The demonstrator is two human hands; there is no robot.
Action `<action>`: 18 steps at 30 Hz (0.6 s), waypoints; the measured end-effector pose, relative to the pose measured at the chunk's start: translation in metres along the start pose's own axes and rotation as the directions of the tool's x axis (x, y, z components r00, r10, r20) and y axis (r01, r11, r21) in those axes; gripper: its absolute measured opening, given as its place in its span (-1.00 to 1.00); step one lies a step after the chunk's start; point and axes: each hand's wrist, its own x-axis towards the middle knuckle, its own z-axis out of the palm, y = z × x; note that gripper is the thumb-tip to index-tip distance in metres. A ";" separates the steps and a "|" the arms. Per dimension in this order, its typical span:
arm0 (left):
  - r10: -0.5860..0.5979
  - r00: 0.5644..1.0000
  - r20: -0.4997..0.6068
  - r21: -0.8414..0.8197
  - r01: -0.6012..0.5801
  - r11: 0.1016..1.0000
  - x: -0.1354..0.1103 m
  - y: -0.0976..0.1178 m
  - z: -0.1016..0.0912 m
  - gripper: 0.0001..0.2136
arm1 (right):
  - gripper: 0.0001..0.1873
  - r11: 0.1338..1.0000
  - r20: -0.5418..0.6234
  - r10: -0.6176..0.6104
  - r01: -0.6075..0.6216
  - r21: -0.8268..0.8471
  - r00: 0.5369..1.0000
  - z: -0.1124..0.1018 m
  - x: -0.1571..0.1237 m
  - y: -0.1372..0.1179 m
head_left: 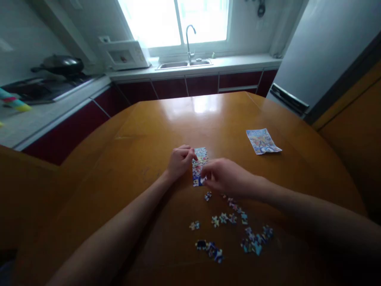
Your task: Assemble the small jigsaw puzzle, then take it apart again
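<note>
Kitchen table point(154, 119): leaflet point(263, 141), loose pieces point(229, 230).

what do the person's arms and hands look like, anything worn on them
Both forearms are bare up to the frame edge: no sleeves show. The left hand and right hand wear no gloves, and no watch, bracelet or ring shows. The dim light hides finer detail.

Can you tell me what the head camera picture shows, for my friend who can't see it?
Two bare hands work on a small, partly joined jigsaw puzzle on a round wooden table: the left hand rests at its edge and the right hand touches its lower corner. Loose puzzle pieces lie nearer the person, a printed picture sheet lies to the right, and a kitchen sink sits under a bright window.
</note>
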 end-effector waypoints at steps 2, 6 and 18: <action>0.002 1.000 0.005 0.003 -0.002 1.000 0.000 0.001 0.000 -0.58 | -0.92 0.976 0.191 -0.198 0.212 -0.058 0.962 0.014 -0.021 -0.032; 0.014 1.000 0.028 0.006 -0.014 1.000 0.000 0.002 0.000 -0.57 | -0.86 0.898 0.360 -0.322 0.403 -0.178 0.876 0.055 -0.049 -0.058; 0.021 0.999 0.041 -0.015 -0.020 1.000 0.000 0.003 0.000 -0.56 | -0.81 0.928 0.394 -0.137 0.257 -0.269 0.909 0.084 -0.052 -0.067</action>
